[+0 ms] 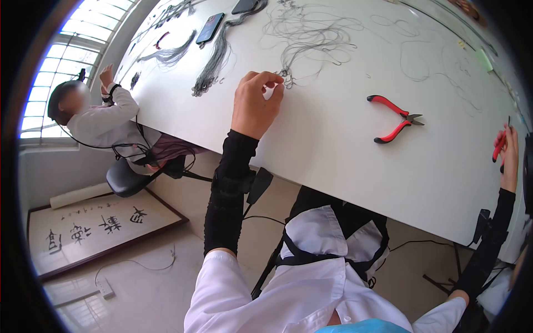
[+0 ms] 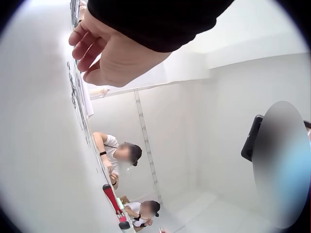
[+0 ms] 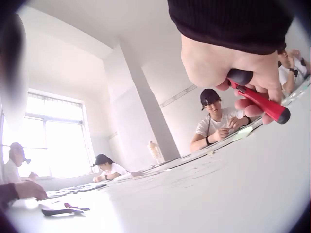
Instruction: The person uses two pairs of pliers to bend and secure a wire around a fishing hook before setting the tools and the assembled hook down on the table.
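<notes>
My left hand point(image 1: 256, 104) is over the table at the looped ends of a bundle of thin dark wires point(image 1: 286, 77). Its fingers bend loosely, with a gap between thumb and fingertips in the left wrist view, and nothing shows held there. Far to the right, my right hand point(image 1: 509, 152) grips a pair of pliers point(image 3: 262, 103) with red handles and black ends; the fingers hide part of them. A second pair of red-and-black pliers point(image 1: 395, 119) lies on the table between my hands, its handles spread apart.
More dark wire bundles point(image 1: 214, 66) lie at the left on the white table point(image 1: 333, 144), beside a phone point(image 1: 210, 29). Loose wires point(image 1: 316, 36) spread across the back. A person point(image 1: 100, 111) sits at the left end; another person point(image 3: 218, 121) sits across the table.
</notes>
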